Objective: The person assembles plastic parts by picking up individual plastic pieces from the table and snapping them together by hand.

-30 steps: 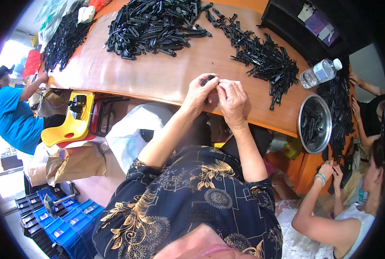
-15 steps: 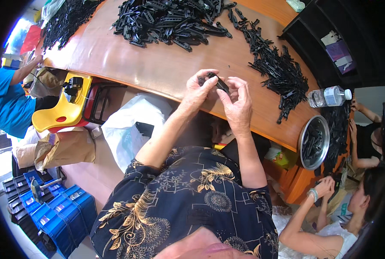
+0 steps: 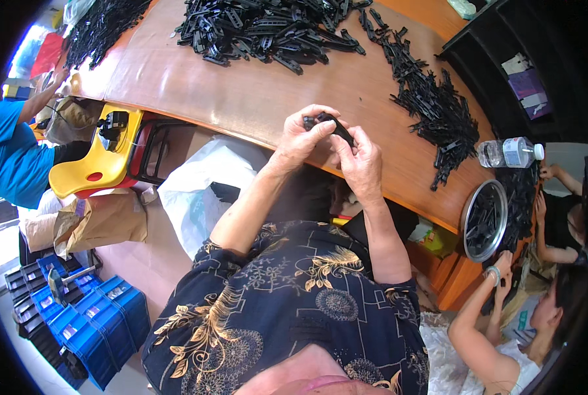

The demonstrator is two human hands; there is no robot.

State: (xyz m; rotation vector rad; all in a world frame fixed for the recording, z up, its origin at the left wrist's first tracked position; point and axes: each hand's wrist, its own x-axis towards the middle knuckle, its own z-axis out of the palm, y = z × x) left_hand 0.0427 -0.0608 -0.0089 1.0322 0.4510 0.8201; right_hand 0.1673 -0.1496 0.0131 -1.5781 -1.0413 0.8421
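Over the near edge of the table, my left hand (image 3: pixel 300 139) is closed on one end of a small black plastic part (image 3: pixel 342 130). My right hand (image 3: pixel 363 163) meets it from the other side, thumb and fingers gripping the other end. The part is elongated and tilted, and my fingers cover much of it. Beyond my hands a large heap of similar slim black plastic parts (image 3: pixel 257 33) lies on the brown table (image 3: pixel 195 89). A second, looser heap of black parts (image 3: pixel 432 108) spreads to the right.
A clear plastic bottle (image 3: pixel 514 153) lies beside a round metal bowl (image 3: pixel 503 230) of black parts at right. Co-workers sit at the right; another person in blue (image 3: pixel 17 155) is at left. A yellow chair (image 3: pixel 119 161), a white bag (image 3: pixel 201 178) and blue crates (image 3: pixel 103 322) stand below.
My right fingers have curled in closer around the black part, which has turned slightly. At lower right, the co-worker's hands have moved up toward the bowl.
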